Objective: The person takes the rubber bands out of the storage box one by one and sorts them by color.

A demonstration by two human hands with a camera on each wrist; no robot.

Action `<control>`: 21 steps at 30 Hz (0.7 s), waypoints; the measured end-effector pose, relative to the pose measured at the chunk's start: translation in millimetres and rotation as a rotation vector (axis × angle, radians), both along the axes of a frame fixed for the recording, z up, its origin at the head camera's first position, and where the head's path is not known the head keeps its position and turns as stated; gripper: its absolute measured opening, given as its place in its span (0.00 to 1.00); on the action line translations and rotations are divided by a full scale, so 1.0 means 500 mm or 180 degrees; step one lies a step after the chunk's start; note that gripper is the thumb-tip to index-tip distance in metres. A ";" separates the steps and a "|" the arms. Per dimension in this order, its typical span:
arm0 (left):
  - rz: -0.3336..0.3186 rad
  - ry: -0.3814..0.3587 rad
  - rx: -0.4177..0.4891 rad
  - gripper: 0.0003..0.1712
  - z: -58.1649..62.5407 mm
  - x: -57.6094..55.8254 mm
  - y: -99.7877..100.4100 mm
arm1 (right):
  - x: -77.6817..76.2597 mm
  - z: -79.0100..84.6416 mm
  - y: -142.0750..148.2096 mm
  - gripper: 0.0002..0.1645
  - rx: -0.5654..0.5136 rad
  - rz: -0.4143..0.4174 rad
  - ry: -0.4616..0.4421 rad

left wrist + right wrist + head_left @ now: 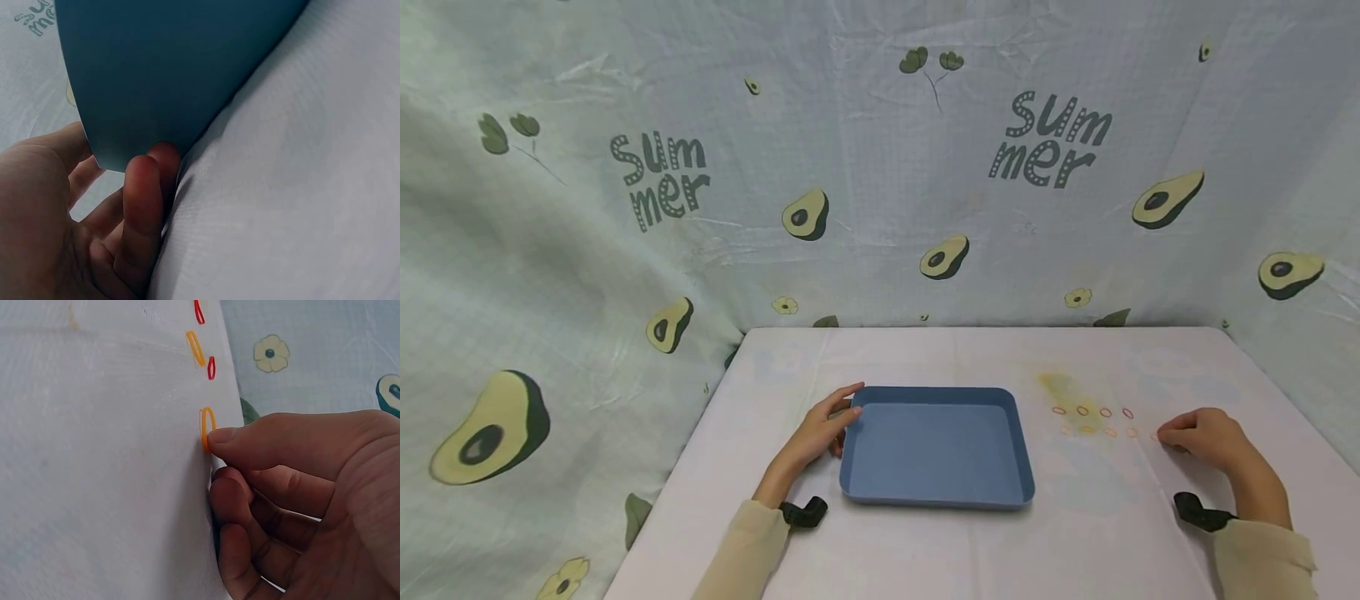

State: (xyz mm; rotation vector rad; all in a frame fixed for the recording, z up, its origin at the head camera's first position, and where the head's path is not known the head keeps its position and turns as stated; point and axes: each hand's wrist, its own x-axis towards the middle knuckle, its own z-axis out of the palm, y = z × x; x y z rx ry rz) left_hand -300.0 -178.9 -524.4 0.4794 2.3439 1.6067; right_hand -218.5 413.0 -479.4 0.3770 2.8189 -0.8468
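Observation:
The left hand [822, 427] grips the left side of a blue rectangular tray [936, 450], thumb over the rim. In the left wrist view, fingertips [142, 187] touch the tray's outer wall [162, 75]. To the right, the right hand [1212, 437] is low over the table, its thumb and forefinger pinching a small orange-yellow rubber band [204, 432]; its other fingers are curled. Left of this hand, small bands lie in two rows: red bands [211, 367] in the farther row, orange-yellow bands [195, 349] in the nearer one.
The table [925, 554] has a pale cloth with faint prints and a yellowish patch [1060, 387] near the bands. A curtain [880, 167] printed with avocados hangs behind and at the sides. Each wrist wears a black camera [805, 512].

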 end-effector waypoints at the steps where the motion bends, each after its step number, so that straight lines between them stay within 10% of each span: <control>1: 0.0003 -0.0007 0.0007 0.33 -0.001 0.001 0.000 | 0.000 -0.002 0.000 0.26 -0.0001 -0.0004 -0.0004; 21: -0.0027 -0.0003 0.0078 0.32 0.001 0.002 0.001 | 0.002 -0.007 -0.002 0.32 0.0018 -0.0124 0.0002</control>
